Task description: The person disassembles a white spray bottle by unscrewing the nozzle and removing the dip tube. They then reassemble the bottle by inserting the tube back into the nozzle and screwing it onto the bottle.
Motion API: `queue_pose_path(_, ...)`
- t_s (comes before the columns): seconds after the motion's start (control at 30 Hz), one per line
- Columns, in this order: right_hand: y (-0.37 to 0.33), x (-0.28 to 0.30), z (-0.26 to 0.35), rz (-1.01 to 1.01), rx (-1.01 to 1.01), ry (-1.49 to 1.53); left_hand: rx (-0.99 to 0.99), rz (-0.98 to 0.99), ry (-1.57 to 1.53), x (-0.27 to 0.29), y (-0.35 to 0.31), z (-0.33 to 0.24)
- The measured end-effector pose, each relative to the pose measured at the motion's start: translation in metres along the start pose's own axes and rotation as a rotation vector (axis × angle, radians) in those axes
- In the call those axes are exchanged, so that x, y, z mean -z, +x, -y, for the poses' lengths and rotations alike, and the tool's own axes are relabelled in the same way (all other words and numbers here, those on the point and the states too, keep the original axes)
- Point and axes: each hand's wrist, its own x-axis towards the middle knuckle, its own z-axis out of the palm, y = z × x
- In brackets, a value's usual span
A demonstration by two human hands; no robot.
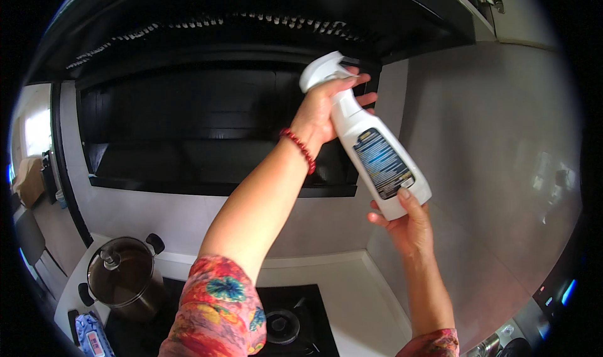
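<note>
A white spray bottle (382,159) with a dark printed label is held up at a slant under the black range hood (207,39). Around its neck, just below the trigger head, my left hand (320,109) is closed; its fingertips show on the far side. My right hand (408,225) grips the bottle's base, thumb on the front face and fingers behind. A red bead bracelet circles my left wrist. White foam (270,20) clings in a broken line along the hood's underside, above and behind the bottle.
Below are a black gas stove (301,310) and a white counter (352,275). A lidded steel pot (125,281) stands at the lower left, near a blue soft pack (93,335). A grey wall (483,156) closes off the right side, with a cabinet door above.
</note>
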Motion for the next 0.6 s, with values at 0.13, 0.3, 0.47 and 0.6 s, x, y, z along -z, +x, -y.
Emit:
queue_pose_path(0.13, -0.003, -0.026, -0.017, 0.086, -0.119, 0.039, -0.132, 0.061, 0.024, 0.018, -0.039, -0.027)
queue_pose_path(0.3, 0.018, -0.070, -0.053, 0.206, -0.221, 0.111, -0.095, -0.226, 0.108, 0.059, -0.082, -0.082)
queue_pose_path(0.47, 0.039, -0.116, -0.086, 0.262, -0.213, 0.028, -0.119, -0.875, 0.100, 0.094, -0.102, -0.114)
queue_pose_path(0.6, 0.055, -0.137, -0.118, 0.291, -0.231, 0.080, -0.229, -0.508, 0.134, 0.129, -0.119, -0.144)
